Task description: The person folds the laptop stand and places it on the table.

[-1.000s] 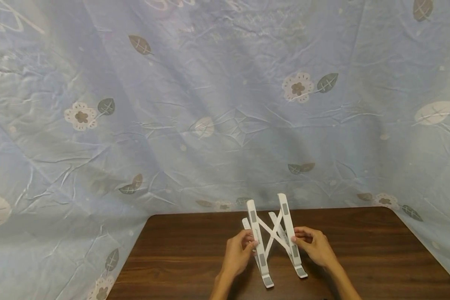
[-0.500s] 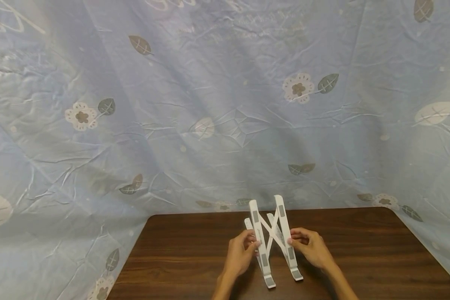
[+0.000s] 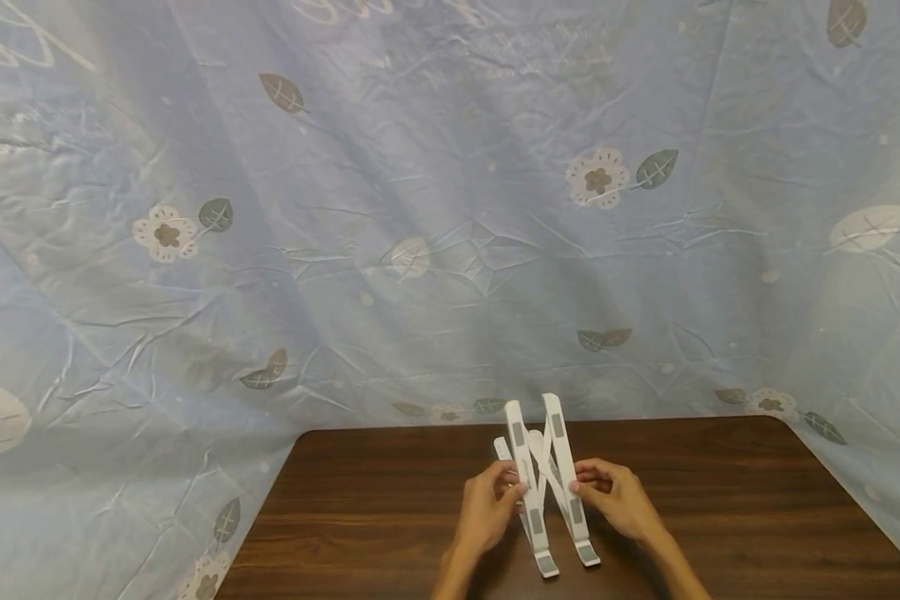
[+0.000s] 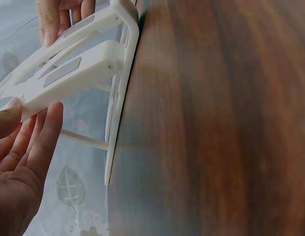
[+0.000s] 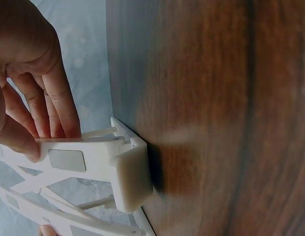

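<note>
A white folding laptop stand [image 3: 543, 467] with grey pads and crossed struts stands on the brown wooden table, its two side rails raised at a slant. My left hand [image 3: 486, 510] grips the left rail, thumb on its upper face and fingers behind it. On the other side my right hand [image 3: 621, 500] pinches the right rail between thumb and fingers. The left wrist view shows the left fingers [image 4: 42, 132] under the near rail. In the right wrist view the right thumb [image 5: 19, 140] presses the rail near a grey pad. The rails' front lips rest low by the tabletop.
The wooden table [image 3: 360, 500] extends to both sides of the stand. Behind its far edge hangs a pale blue cloth [image 3: 450, 317] printed with leaves and flowers, which also falls along the left and right sides.
Both hands have moved towards each other, and the stand's two rails have come closer together. The crossed struts between them have narrowed. Each hand keeps its hold.
</note>
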Tool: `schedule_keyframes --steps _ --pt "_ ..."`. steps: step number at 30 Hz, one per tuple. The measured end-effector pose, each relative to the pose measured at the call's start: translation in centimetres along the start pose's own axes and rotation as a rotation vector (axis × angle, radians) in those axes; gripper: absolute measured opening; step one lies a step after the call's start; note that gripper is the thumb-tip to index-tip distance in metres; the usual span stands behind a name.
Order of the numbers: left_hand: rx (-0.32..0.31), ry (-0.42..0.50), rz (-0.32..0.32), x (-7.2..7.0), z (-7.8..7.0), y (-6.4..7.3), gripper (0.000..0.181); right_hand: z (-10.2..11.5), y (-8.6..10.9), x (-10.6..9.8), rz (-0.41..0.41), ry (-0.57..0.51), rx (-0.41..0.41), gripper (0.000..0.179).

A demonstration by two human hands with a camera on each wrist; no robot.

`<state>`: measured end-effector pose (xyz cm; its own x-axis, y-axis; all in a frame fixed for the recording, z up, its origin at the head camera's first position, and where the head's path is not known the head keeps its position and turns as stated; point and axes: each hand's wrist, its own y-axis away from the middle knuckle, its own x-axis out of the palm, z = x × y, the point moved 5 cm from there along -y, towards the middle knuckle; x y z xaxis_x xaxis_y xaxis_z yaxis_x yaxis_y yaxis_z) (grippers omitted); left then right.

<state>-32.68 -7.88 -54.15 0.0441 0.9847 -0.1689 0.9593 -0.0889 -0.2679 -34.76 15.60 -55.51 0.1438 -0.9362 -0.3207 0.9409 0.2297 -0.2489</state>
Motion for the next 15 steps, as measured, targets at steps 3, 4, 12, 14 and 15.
schedule_keyframes --steps 3,4,12,14,15 --pt "0.003 0.003 -0.002 0.21 0.01 0.00 0.026 0.16 0.11 0.21 0.010 -0.004 -0.004 0.033" --pt "0.002 0.004 -0.002 0.27 0.02 -0.01 0.026 0.23 0.15 0.26 0.014 -0.003 -0.009 0.033" --pt "0.007 0.009 0.009 0.75 -0.35 0.02 0.026 0.16 0.17 0.70 0.036 0.011 -0.003 0.034" --pt "0.005 0.015 0.008 0.89 -0.37 -0.03 0.026 0.14 0.13 0.83 0.033 0.014 0.003 0.034" --pt "0.004 0.018 0.007 0.96 -0.35 -0.07 0.027 0.12 0.12 0.90 0.028 0.009 0.008 0.033"
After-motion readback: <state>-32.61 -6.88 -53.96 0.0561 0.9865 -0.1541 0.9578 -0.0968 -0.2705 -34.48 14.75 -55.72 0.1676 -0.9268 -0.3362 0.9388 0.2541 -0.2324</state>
